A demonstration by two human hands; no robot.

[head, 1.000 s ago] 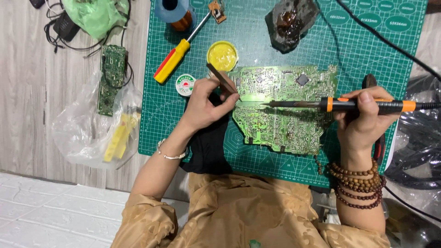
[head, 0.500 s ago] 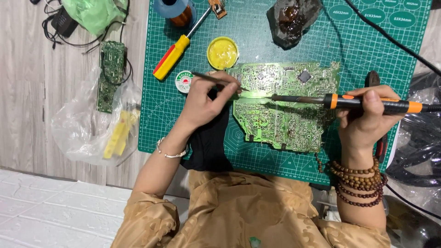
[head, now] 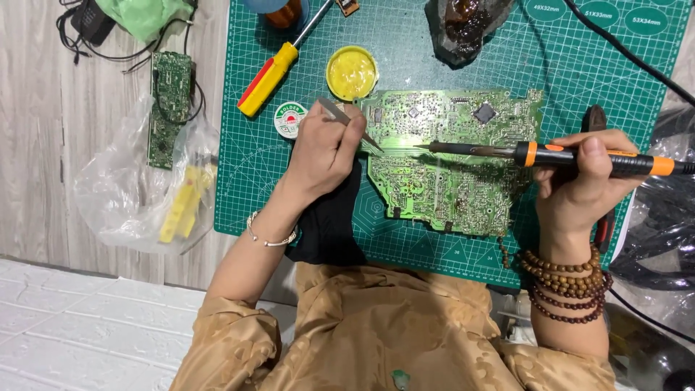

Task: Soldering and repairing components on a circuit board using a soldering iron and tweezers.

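Tweezers (head: 347, 122) lowered by left hand (head: 322, 156), right hand (head: 579, 181) gripping soldering iron (head: 550, 153), circuit board (head: 456, 170) between.

Soldering iron (head: 550, 153) handle cut off at right edge, tweezers (head: 347, 122) grip (perhaps pinched) hidden by fingers (head: 346, 137)

Pale wood-grain tabletop (head: 43, 145), green gridded cutting mat (head: 579, 65) across centre and right, clear plastic bag (head: 123, 188) at left centre, small green circuit board (head: 170, 108) upper left, tangled black cables (head: 79, 29), perhaps a charger, top left corner
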